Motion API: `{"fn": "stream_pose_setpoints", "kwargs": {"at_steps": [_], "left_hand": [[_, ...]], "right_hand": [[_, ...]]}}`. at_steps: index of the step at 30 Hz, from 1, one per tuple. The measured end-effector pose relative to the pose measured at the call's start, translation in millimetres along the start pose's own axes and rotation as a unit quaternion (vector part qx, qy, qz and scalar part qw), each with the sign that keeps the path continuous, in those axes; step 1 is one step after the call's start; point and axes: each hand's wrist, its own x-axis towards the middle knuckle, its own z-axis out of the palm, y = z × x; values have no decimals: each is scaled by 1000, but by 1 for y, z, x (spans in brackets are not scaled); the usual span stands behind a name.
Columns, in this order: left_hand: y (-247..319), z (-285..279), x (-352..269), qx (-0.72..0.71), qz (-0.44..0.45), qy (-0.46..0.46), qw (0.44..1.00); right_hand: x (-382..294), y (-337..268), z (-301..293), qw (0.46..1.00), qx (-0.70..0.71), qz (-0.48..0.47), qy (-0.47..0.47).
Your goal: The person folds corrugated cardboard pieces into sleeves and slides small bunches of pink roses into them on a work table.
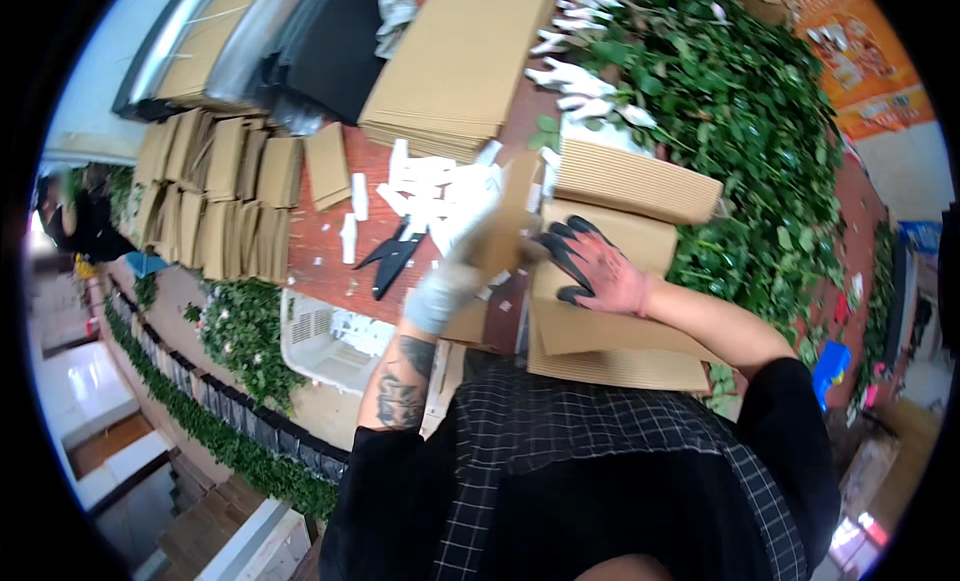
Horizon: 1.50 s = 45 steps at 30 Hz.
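My left hand (459, 273), in a pale glove and blurred by motion, grips a narrow brown cardboard piece (514, 206) raised over the table. My right hand (604, 275) wears a red glove with dark fingers. It lies flat, fingers spread, on a corrugated cardboard sheet (600, 332) at the table's near edge. Just beyond it is a folded corrugated wrap (637, 177), with white-sleeved flower heads (574, 82) and leafy stems (705, 93) past it. Left of my left hand, black-handled scissors or shears (396, 258) rest near a pile of white paper strips (431, 182).
A tall stack of corrugated sheets (457, 55) stands at the back. Bundled cardboard pieces (217, 161) line the red table's (330, 254) left end. A white plastic crate (304, 348) sits below its edge. Another person (86, 221) is at far left.
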Motion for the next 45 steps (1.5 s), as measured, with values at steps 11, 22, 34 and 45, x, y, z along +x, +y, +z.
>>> {"fn": "stream_pose_setpoints", "kwargs": {"at_steps": [11,22,34,45], "left_hand": [[-20,50,32,53,-90,-113,988],[-2,55,38,264,-139,-289,910],[41,90,46,374,-221,-463,772],[35,136,6,722,-81,-231,647]], "right_hand": [[-15,-35,-80,705,700,109,24],[-42,-81,-129,669,640,257,275],[-49,8,-100,753,551,359,32],[-20,17,-79,910,71,404,58]]}}
